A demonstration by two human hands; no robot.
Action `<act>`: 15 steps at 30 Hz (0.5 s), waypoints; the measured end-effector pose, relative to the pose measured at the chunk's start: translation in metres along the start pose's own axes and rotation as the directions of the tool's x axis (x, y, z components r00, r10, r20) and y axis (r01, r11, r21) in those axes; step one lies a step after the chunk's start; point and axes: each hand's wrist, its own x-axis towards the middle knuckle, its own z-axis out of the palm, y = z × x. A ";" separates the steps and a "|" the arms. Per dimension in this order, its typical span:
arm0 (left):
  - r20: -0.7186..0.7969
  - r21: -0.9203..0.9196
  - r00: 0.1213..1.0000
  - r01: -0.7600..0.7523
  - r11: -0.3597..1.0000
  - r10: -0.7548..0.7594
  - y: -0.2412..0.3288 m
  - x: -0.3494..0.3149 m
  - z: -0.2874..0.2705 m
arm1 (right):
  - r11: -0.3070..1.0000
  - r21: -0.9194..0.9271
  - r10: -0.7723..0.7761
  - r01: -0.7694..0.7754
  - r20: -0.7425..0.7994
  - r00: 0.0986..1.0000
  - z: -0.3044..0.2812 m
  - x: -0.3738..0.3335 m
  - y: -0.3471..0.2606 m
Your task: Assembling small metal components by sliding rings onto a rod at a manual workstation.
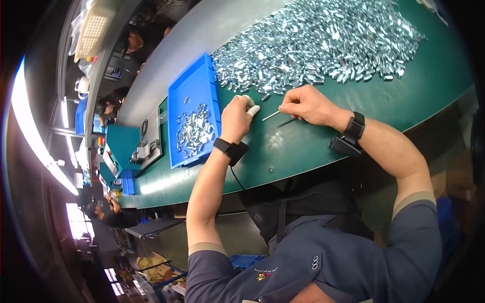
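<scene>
Slantwise, right hand (309,106) pinches a rod (271,116) pointing left; left hand (237,119) curls, contents unclear.

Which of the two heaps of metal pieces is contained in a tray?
The smaller heap, left of the left hand, inside the blue tray; the other, much wider heap lies on the green tabletop.

Dark grey shirt (293,252): small red-and-yellow emblem (263,276), pale lettering (265,270) beside it, upside down.
</scene>
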 end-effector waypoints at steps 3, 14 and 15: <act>-0.014 -0.098 1.000 0.008 0.995 -0.009 0.000 -0.011 0.000 | 0.999 -0.033 -0.012 0.011 -0.031 0.999 -0.003 0.003 0.001; -0.034 -0.460 0.998 0.028 0.887 -0.049 0.032 -0.036 -0.004 | 0.991 -0.132 -0.035 0.023 -0.088 0.996 -0.002 0.005 0.008; -0.034 -0.463 0.998 0.030 0.886 -0.051 0.032 -0.036 -0.003 | 0.991 -0.130 -0.037 0.026 -0.079 0.996 -0.002 0.004 0.008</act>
